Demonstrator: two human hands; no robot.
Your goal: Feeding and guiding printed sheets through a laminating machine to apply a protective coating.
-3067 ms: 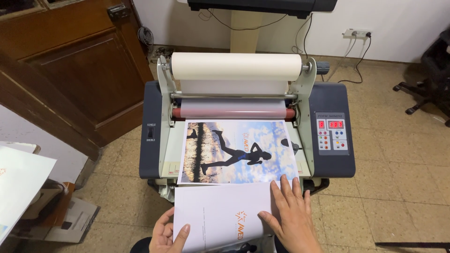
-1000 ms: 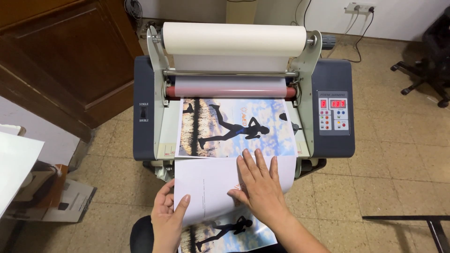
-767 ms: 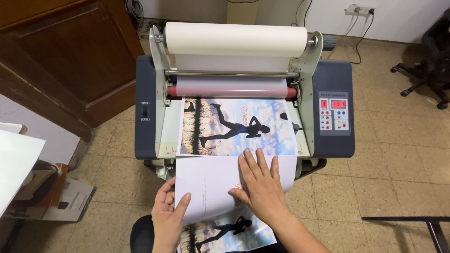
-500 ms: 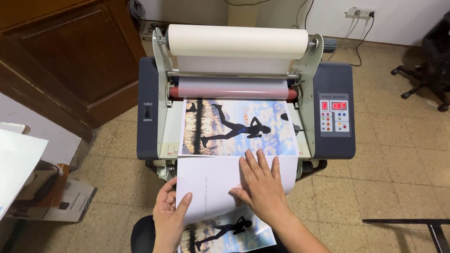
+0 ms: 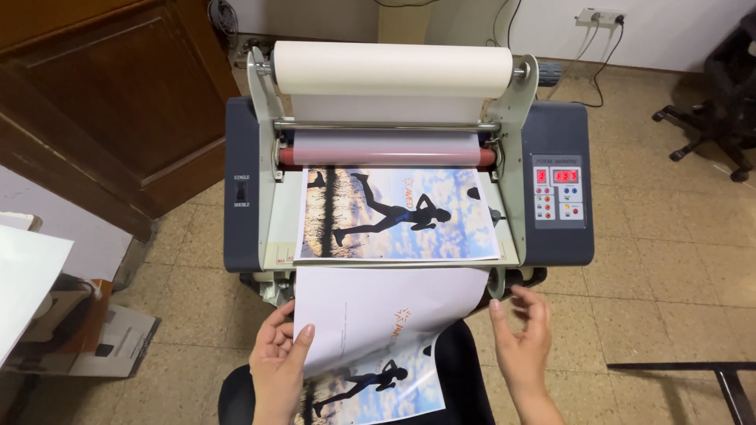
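Observation:
A roll laminator (image 5: 244, 212) stands in front of me with a white film roll (image 5: 392, 69) on top. A printed sheet showing a runner's silhouette (image 5: 398, 214) lies on its feed tray, its far edge at the reddish roller (image 5: 386, 149). A white sheet (image 5: 378, 311) hangs off the tray's near edge over another runner print (image 5: 370, 389). My left hand (image 5: 277, 364) holds the white sheet's left edge, thumb on top. My right hand (image 5: 521, 338) hovers off the paper to the right, fingers spread, holding nothing.
A control panel with red displays and buttons (image 5: 557, 190) sits on the laminator's right side. A dark wooden door (image 5: 118, 102) is at left, cardboard boxes (image 5: 87, 334) at lower left, an office chair base (image 5: 713, 134) at right, and a metal bar (image 5: 685, 367) at lower right.
My right hand has lifted off the white sheet and moved right, clear of the paper. My left hand still holds the sheet's left edge. The print on the tray lies much as before.

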